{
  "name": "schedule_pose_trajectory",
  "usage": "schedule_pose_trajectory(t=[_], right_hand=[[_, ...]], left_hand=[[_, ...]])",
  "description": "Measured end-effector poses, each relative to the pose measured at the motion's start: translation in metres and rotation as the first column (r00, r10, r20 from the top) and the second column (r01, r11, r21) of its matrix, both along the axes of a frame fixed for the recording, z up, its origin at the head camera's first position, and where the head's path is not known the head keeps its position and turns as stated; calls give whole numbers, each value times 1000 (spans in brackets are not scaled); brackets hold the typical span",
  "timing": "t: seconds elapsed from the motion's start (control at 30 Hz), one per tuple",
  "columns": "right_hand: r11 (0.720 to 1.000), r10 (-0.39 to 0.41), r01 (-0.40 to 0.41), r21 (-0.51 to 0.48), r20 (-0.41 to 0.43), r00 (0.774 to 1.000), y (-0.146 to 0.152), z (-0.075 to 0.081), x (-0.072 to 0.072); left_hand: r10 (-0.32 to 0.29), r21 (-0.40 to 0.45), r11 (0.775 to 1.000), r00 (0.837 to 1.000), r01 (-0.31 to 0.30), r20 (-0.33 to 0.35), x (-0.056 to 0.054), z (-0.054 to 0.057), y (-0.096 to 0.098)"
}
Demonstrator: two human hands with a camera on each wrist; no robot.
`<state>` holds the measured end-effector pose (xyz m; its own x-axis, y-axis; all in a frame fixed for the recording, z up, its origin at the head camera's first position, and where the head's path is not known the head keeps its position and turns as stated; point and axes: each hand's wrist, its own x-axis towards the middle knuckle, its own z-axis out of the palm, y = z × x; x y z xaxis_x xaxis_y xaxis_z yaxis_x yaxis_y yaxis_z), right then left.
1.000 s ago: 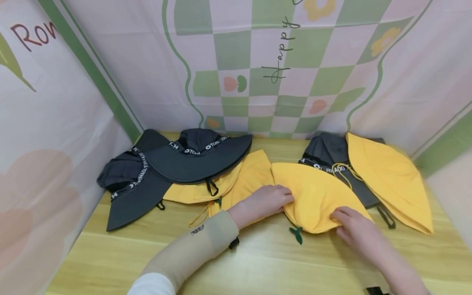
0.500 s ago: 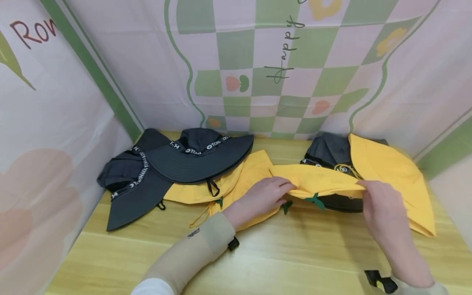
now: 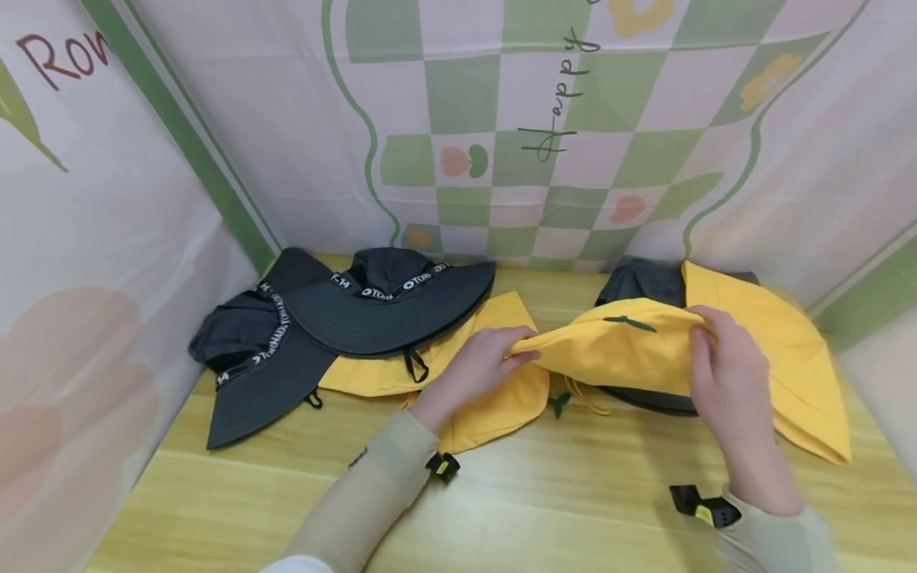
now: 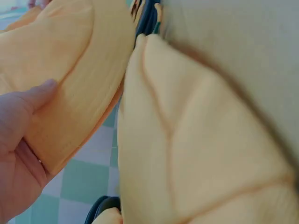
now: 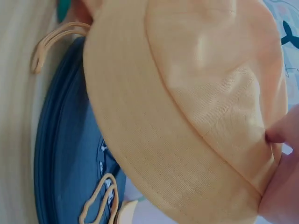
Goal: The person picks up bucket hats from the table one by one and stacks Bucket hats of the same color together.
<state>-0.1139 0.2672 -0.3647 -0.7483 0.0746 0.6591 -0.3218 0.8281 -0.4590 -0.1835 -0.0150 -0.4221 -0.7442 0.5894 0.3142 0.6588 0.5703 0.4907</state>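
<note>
Both hands hold a yellow bucket hat (image 3: 616, 350) with a green sprout on its crown, raised above the table. My left hand (image 3: 487, 358) pinches its left end, thumb flat on the brim in the left wrist view. At the other end my right hand (image 3: 734, 374) grips the hat, its thumb pressed into the fabric in the right wrist view. Beneath the held hat lies a dark grey hat (image 3: 641, 278), mostly covered. Another yellow hat (image 3: 501, 406) lies under my left forearm, its green sprout (image 3: 560, 403) poking out to the right.
Two dark grey hats with lettered bands, one at the far left (image 3: 247, 342) and one beside it (image 3: 387, 310), overlap the yellow hat at the middle. A further yellow hat (image 3: 781, 358) leans over the dark one at right. A printed cloth (image 3: 458, 95) backs the wooden table (image 3: 530, 509).
The yellow hat has come up off the table between both hands, its sprout turning to face upward. My right hand rose first; my left hand then drew slightly left and up.
</note>
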Motion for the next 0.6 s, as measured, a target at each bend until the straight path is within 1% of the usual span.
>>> schedule_pose_trajectory(t=[0.2, 0.27, 0.33, 0.4, 0.43, 0.5, 0.57, 0.6], right_hand=[[997, -17, 24, -69, 104, 994, -7, 3, -9], [996, -9, 21, -85, 142, 990, -8, 3, -11], [997, -7, 23, -79, 196, 981, -6, 3, -12], [998, -13, 31, -61, 278, 961, -3, 3, -14], [999, -21, 37, -41, 328, 944, 0, 2, -14], [999, -28, 33, -4, 422, 906, 8, 2, -15], [1000, -20, 11, 20, 502, 865, 14, 1, -16], [1000, -7, -8, 25, 527, 850, 17, 0, -17]], left_hand=[[19, 107, 994, 997, -28, 79, -8, 5, -15], [25, 136, 990, 995, -38, 95, -11, 7, -20], [24, 159, 986, 994, -41, 105, -13, 9, -25], [26, 176, 983, 993, -47, 117, -14, 11, -30], [28, 183, 982, 992, -50, 126, -15, 12, -32], [34, 200, 978, 987, -66, 159, -17, 12, -36], [45, 217, 972, 977, -91, 209, -18, 13, -40], [49, 223, 969, 971, -103, 233, -18, 14, -41]])
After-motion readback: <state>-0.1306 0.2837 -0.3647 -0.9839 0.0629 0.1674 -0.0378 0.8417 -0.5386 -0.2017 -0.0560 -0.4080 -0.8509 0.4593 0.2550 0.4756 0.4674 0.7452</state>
